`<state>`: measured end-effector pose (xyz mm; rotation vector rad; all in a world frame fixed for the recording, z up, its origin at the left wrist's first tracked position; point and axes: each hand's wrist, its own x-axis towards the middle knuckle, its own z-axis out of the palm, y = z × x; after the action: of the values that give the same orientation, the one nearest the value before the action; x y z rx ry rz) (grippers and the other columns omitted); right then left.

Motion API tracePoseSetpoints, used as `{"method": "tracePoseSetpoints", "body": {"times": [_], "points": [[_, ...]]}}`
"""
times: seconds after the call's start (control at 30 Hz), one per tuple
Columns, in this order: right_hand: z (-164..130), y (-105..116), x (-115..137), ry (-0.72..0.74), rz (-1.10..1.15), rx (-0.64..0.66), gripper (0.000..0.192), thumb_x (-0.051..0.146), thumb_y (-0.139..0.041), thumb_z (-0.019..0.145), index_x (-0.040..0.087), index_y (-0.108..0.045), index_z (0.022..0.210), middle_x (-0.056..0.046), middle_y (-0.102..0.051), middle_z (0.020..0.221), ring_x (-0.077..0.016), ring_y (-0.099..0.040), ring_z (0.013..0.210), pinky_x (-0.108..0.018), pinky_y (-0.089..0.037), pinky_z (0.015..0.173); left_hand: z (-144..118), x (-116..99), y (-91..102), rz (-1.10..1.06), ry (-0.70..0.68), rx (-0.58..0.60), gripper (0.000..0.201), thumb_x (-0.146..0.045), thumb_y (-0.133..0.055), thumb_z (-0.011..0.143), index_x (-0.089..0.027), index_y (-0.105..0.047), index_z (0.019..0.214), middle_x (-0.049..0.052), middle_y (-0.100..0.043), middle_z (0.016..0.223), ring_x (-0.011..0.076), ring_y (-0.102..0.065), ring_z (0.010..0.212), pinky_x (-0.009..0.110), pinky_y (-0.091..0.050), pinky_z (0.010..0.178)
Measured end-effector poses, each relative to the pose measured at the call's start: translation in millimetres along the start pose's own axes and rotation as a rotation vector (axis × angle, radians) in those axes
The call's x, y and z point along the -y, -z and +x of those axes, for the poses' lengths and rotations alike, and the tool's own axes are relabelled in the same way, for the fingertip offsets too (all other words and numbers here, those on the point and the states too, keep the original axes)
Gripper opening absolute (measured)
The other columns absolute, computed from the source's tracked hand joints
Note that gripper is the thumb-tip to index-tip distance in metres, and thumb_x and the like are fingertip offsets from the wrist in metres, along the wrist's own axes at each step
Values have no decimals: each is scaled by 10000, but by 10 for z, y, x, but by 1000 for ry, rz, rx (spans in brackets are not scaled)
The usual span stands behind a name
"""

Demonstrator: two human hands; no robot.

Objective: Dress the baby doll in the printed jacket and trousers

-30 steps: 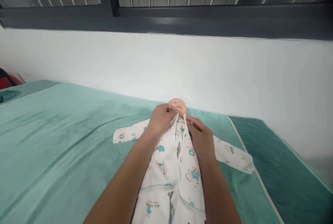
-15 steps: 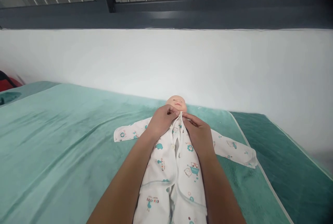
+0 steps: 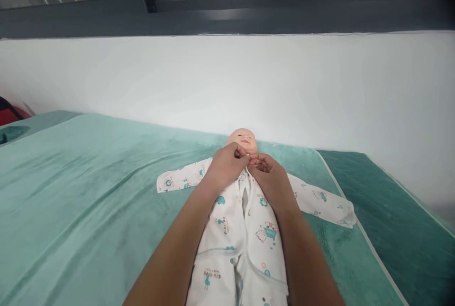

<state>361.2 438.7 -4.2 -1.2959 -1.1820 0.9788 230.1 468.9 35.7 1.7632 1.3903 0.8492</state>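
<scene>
Both hands pinch the neckline of a doll's romper, just under its chin.

The left hand (image 3: 224, 167) and right hand (image 3: 269, 179) meet fingertip to fingertip at the collar of the romper (image 3: 245, 244), each closed narrowly on one edge of the front opening; whether a snap sits between the fingers is hidden. The doll (image 3: 243, 139) lies face up on the blanket (image 3: 88, 192), its head just beyond the hands, the sleeves spread flat to either side of them, the body running back between the forearms. The cloth looks thin, soft and light, likely to bunch and slide over the doll, so it is best taken by the firmer placket edges close to a button (image 3: 239, 200). The head looks hard and smooth, a poor place to grip.
</scene>
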Motion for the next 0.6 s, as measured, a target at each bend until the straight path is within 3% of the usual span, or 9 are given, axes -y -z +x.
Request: {"method": "tracePoseSetpoints", "body": {"times": [0.2, 0.43, 0.6], "points": [[-49, 0, 74, -25, -110, -65, 293, 350, -634, 720, 207, -690, 969, 13, -597, 809, -124, -527, 651, -254, -405, 624, -7, 34, 3, -35, -10, -30, 198, -177, -516, 762, -186, -634, 921, 7, -670, 802, 126, -557, 659, 242, -424, 610], [-79, -17, 122, -37, -168, -161, 231, 388, -577, 776, 211, -704, 852, -29, -694, 833, -195, -608, 763, -302, -430, 708, -41, 110, 13, 49, -155, -66, 273, -144, -513, 799, -224, -749, 913, 34, -659, 966, 164, -621, 849, 288, -484, 836], [-79, -22, 120, 15, -226, -186, 194, 315, -548, 769, 210, -703, 817, -31, -701, 844, -197, -603, 763, -311, -415, 725, -106, 120, 17, 71, -212, -71, 321, -143, -477, 856, -249, -750, 988, 39, -647, 1057, 165, -629, 893, 297, -489, 863]]}}
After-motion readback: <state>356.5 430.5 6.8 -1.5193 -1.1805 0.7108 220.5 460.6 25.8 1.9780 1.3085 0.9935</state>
